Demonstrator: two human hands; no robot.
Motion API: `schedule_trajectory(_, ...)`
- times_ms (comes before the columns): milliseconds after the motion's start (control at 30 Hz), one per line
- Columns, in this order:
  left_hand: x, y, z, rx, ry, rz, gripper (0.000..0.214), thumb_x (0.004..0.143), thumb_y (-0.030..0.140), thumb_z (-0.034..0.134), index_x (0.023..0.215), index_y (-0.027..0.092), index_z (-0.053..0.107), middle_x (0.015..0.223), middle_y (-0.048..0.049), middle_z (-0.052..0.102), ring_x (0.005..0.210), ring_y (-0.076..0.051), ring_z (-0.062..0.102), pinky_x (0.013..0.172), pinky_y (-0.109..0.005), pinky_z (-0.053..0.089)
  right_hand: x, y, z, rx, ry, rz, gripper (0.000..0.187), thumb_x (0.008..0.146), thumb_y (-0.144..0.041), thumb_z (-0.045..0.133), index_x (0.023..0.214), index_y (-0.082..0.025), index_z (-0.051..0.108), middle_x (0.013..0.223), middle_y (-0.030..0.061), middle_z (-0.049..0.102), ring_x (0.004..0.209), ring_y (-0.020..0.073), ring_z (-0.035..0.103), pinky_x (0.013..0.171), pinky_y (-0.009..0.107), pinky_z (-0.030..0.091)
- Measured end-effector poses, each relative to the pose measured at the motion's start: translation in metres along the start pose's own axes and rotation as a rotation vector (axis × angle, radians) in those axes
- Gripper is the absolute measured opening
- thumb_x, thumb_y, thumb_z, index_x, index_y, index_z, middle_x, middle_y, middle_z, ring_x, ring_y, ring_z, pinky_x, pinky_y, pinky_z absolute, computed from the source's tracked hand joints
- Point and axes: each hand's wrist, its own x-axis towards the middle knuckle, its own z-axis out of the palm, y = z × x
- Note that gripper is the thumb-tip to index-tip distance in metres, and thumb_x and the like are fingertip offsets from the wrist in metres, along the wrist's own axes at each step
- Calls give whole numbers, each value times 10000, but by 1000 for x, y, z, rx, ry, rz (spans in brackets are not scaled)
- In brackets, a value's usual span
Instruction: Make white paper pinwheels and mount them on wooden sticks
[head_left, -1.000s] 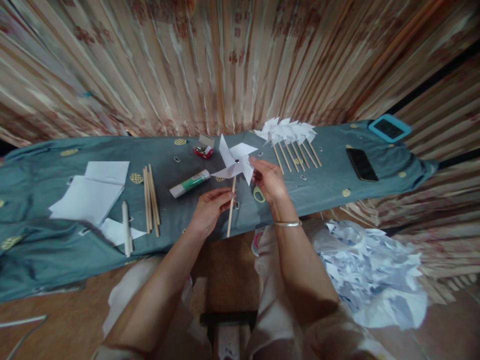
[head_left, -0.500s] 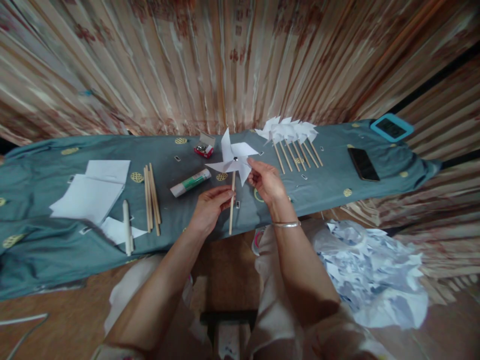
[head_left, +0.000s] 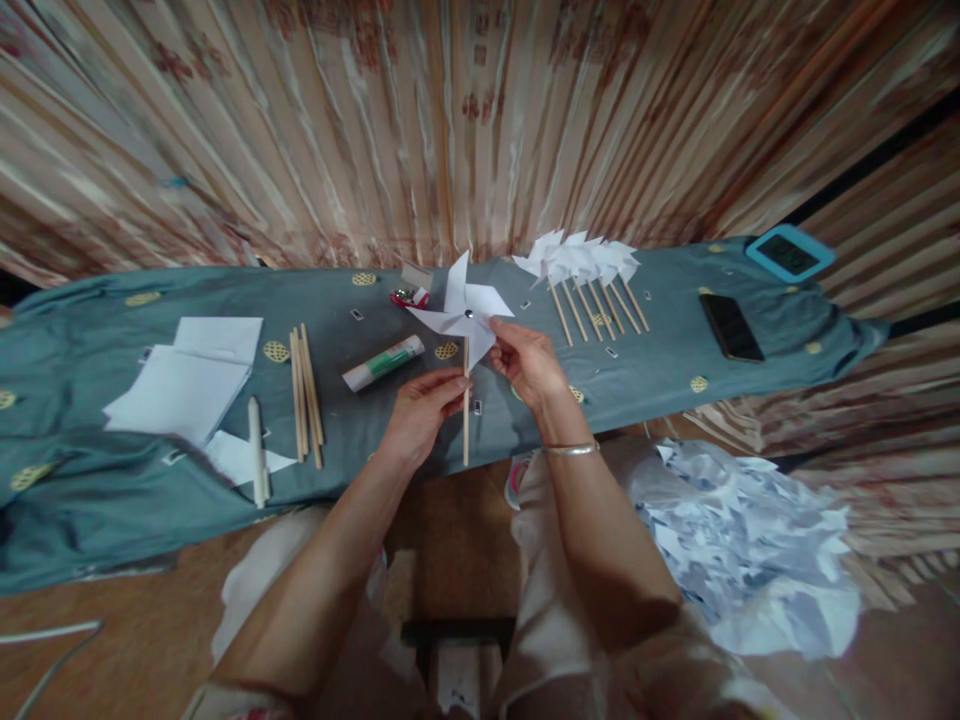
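Observation:
A white paper pinwheel (head_left: 480,302) stands upright in front of me, with a round metal pin at its centre and a thin wooden stick (head_left: 466,430) below. My left hand (head_left: 421,412) is closed, thumb and fingers pinching the stick under the blades. At the pinwheel's right side, my right hand (head_left: 529,362) has its fingers bent together at the edge of a blade; the fingertips are partly hidden. Behind the left hand lies a glue stick (head_left: 384,362) with a green label. A small red box of metal pins (head_left: 409,297) sits open near the pinwheel.
Finished pinwheels (head_left: 581,262) lie in an overlapping row at the back right. A phone (head_left: 731,327) and a blue-framed timer (head_left: 791,253) are farther right. Paper sheets (head_left: 180,390), a white pen-like stick (head_left: 257,450) and loose wooden sticks (head_left: 306,395) lie left. A bag of paper pieces (head_left: 742,550) stands below.
The pinwheel's blades have turned slightly and its stick is now more upright. My right fingers have shifted a little left and down along the blade. The left hand keeps its pinch.

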Motion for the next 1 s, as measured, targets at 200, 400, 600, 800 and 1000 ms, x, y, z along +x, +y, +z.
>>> schedule_trajectory(200, -1, 1, 2, -5, 6, -4, 409, 379, 316, 959, 703, 154, 769, 715, -17, 728, 654, -104, 624, 656, -234, 500, -1, 1, 1, 4, 2, 39, 334, 502, -354, 903, 637, -176, 655, 489, -91, 586, 448, 14, 504, 447, 128, 396)
schedule_trajectory(400, -1, 2, 2, -21, 16, -17, 417, 351, 320, 966, 671, 155, 757, 685, -10, 721, 636, -101, 624, 652, -233, 502, -3, 3, 2, 10, -6, 55, 357, 508, -394, 910, 652, -175, 667, 516, -82, 610, 453, 19, 526, 436, 122, 413)
schedule_trajectory(600, -1, 5, 0, -26, 11, -9, 398, 375, 295, 960, 683, 154, 752, 698, -11, 724, 648, -102, 631, 648, -227, 500, -1, 5, -4, -51, 30, 73, 385, 681, -528, 814, 620, -185, 651, 539, -20, 646, 441, 49, 511, 402, 164, 373)
schedule_trajectory(800, -1, 10, -3, -34, 22, 9, 380, 386, 282, 944, 677, 151, 737, 698, -19, 719, 645, -112, 630, 657, -243, 492, -2, 2, -9, -61, 164, -90, 419, 591, -535, 861, 572, -174, 650, 507, -32, 613, 405, 28, 406, 382, 178, 263)
schedule_trajectory(1000, -4, 10, -6, -16, 14, 2, 399, 389, 312, 955, 685, 149, 742, 709, -15, 718, 653, -104, 623, 653, -237, 497, 0, -1, -16, -251, 249, -363, 430, 631, -524, 823, 487, -184, 603, 493, -31, 593, 455, 57, 445, 468, 212, 341)
